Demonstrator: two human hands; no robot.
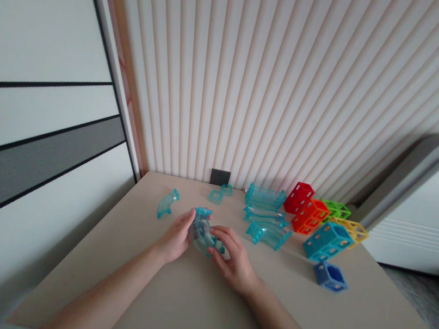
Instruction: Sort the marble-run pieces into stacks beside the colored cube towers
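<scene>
Clear teal curved track pieces (201, 234), seemingly stacked together, are held between both hands over the middle of the table. My left hand (178, 235) is closed round their left side. On the right end, the thumb and fingers of my right hand (235, 260) pinch the pieces. Left of my hands lies one more curved teal piece (167, 204) by itself. Behind them are two small flat teal frames (215, 197). How many pieces are in my grip I cannot make out.
Right of my hands lie straight teal tracks (266, 198) and sloped teal tracks (270, 235). Farther right stand red (299, 198), orange (310, 216), light-blue (327, 241), yellow and green hollow blocks, with a dark-blue block (330, 277) nearer. A black socket (220, 176) is on the ribbed wall behind the table (181, 312).
</scene>
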